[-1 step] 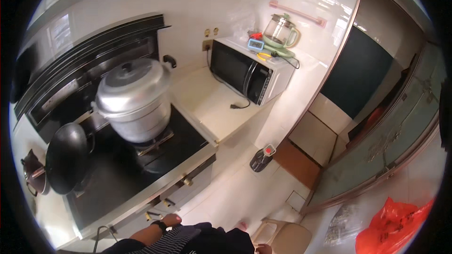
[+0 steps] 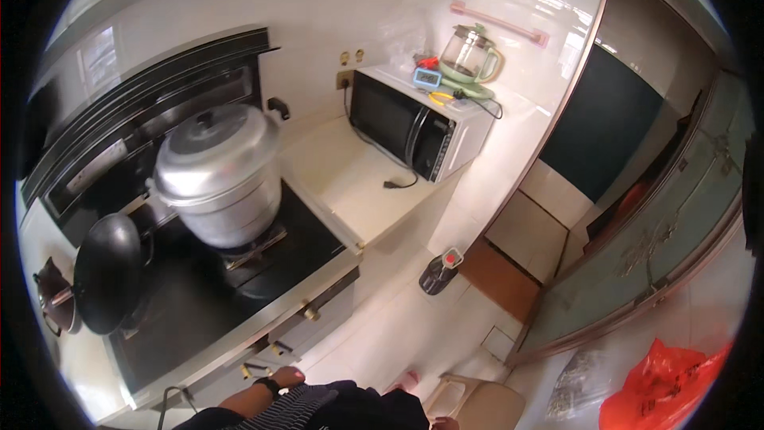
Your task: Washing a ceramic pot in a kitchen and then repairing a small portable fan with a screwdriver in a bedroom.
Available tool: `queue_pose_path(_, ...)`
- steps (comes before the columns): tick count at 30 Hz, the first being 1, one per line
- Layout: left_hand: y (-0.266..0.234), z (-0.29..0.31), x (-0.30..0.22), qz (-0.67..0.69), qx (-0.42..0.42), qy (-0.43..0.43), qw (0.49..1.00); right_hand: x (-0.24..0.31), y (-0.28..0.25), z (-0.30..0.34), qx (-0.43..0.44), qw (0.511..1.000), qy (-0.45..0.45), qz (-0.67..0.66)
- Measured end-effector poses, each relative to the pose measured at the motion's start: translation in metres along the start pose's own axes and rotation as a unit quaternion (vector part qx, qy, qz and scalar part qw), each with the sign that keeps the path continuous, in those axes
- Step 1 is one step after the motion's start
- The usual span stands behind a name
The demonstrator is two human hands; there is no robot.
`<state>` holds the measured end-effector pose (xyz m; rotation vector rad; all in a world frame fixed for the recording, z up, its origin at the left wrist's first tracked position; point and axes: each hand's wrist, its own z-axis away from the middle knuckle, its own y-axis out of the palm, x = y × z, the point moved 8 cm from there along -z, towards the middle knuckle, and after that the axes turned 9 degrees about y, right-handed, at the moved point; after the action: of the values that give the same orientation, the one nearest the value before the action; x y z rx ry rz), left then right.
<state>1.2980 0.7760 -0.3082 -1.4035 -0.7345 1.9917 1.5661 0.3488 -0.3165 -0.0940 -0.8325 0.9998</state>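
My left hand (image 2: pixel 288 376), with a black watch at the wrist, is at the lower edge in front of the stove's cabinet. It lies against my dark and striped clothing, which hides most of its fingers. Only a sliver of my right hand (image 2: pixel 445 424) shows at the bottom, beside a beige stool (image 2: pixel 492 406); its fingers cannot be made out. Nothing can be seen held in either hand. Ahead on the left, a large lidded aluminium pot (image 2: pixel 231 211) stands on the black gas stove (image 2: pixel 191 326).
A black wok (image 2: pixel 107 275) leans at the stove's left. Right of the stove, a microwave (image 2: pixel 390 123) carries a glass kettle (image 2: pixel 468 56) and a small blue timer (image 2: pixel 427 78). On the floor are a dark jug (image 2: pixel 438 275) and a red plastic bag (image 2: pixel 664 390), near a glass door (image 2: pixel 637 255).
The view has shifted slightly, so the stove and microwave sit a little further left. A foot shows more by the stool. Both hands stay nearly where they were.
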Motion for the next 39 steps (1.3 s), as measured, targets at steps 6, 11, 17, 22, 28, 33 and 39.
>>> queue_pose_path(6,0.04,-0.094,0.073,-0.039,0.03,-0.007,0.999,-0.051,-0.06,-0.11,-0.005,0.998,0.052,0.036)
queue_pose_path(11,0.033,-0.209,0.035,-0.069,0.188,-0.104,0.974,0.01,-0.179,-0.177,-0.06,0.994,0.09,-0.035)
queue_pose_path(17,-0.083,-0.374,-0.074,0.089,-0.029,-0.174,0.98,0.068,-0.291,-0.252,-0.083,0.987,0.09,-0.103)
queue_pose_path(22,-0.111,-0.47,-0.095,0.115,-0.086,-0.159,0.977,0.081,-0.353,-0.311,-0.077,0.984,0.107,-0.121)
queue_pose_path(28,-0.044,-0.556,-0.019,-0.077,0.229,-0.193,0.951,0.05,-0.426,-0.365,-0.083,0.971,0.164,-0.156)
queue_pose_path(33,-0.053,-0.717,-0.046,-0.085,0.286,-0.15,0.943,0.007,-0.492,-0.397,-0.084,0.938,0.237,-0.238)
queue_pose_path(39,-0.158,-0.982,-0.307,0.041,0.156,-0.062,0.985,0.019,-0.567,-0.466,-0.033,0.832,0.328,-0.447)
